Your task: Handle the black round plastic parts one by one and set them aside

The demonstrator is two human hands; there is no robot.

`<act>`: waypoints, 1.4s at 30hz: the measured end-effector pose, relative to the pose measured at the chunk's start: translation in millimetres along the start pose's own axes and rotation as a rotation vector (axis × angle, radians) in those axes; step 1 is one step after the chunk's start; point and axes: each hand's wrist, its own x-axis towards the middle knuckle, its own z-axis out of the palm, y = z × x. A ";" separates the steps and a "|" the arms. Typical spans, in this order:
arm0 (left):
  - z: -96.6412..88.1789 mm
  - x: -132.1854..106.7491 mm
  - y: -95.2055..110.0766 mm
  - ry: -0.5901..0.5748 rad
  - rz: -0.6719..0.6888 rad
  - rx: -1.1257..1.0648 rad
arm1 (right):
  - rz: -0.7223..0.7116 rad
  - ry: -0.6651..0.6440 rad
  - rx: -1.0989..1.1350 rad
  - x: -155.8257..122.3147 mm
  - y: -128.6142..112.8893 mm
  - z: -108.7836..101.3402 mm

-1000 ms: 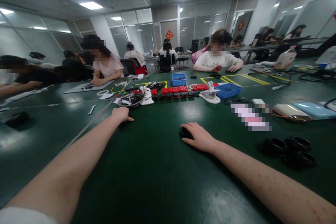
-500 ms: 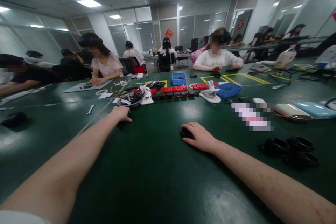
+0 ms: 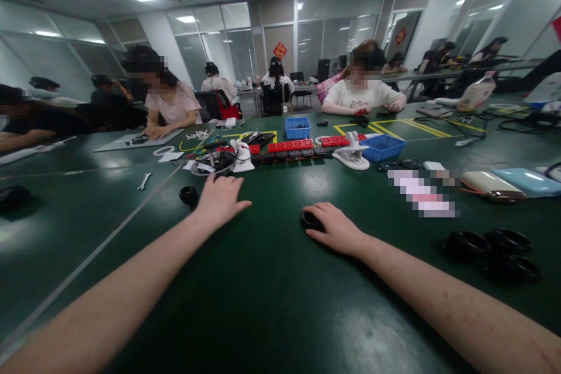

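My left hand [image 3: 221, 201] is open, fingers spread above the green table [image 3: 263, 280]. Just left of its wrist stands a black hollow round part [image 3: 187, 194], apart from the fingers. My right hand [image 3: 335, 225] rests on the table with thumb and fingers curved round a second black hollow round part [image 3: 310, 221]; the hand hides that part's right side. Several more black hollow round parts [image 3: 468, 243] sit in a cluster right of my right forearm.
Across the table lie red power strips [image 3: 290, 145], a white clamp stand [image 3: 352, 155], blue bins [image 3: 383, 149] and a dish of cables [image 3: 213, 162]. A wrench [image 3: 144, 181] lies at left. Power banks [image 3: 493, 186] are at right. Co-workers [image 3: 363, 85] sit opposite.
My left hand has let go of its black round part, opened and moved right, leaving the part on the table. My right hand has stayed in place on its part.
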 end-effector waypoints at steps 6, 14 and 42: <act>17.1 -16.0 105.4 0.269 0.556 -0.316 | -0.015 0.032 0.017 5.2 4.3 7.0; 45.9 -0.5 107.6 0.371 0.434 -0.521 | 0.107 0.069 0.084 7.7 10.5 10.0; 46.0 2.9 128.8 0.114 0.515 -0.466 | 0.132 0.184 0.465 -2.9 8.4 -2.2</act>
